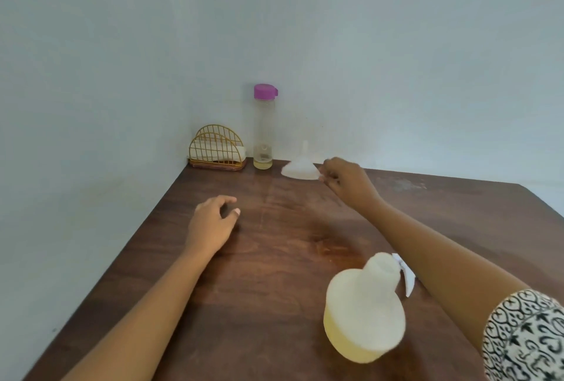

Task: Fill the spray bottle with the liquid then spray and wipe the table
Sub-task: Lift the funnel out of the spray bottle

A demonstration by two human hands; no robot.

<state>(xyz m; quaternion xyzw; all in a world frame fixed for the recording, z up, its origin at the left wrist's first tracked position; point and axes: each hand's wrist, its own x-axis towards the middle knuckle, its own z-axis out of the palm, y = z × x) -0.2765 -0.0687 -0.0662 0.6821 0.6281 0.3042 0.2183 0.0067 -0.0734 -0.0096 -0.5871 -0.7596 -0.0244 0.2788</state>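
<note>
A white spray bottle [364, 310] with pale yellow liquid in its lower part stands near the table's front right; its neck shows no sprayer. A white sprayer head [407, 278] lies just behind it, partly hidden by my right forearm. At the back, a clear funnel [300, 168] rests upside down on the table, spout up. My right hand [348, 183] reaches to it, and its fingertips pinch the funnel's right rim. My left hand [210, 226] rests on the brown table [259, 273], fingers loosely curled and holding nothing. A tall clear bottle [264, 133] with a purple cap holds a little yellow liquid.
A gold wire holder [217, 150] with a folded white cloth sits in the back left corner, against pale blue walls. The table's left edge runs diagonally along the wall. A dusty smear marks the far right of the tabletop [406, 185].
</note>
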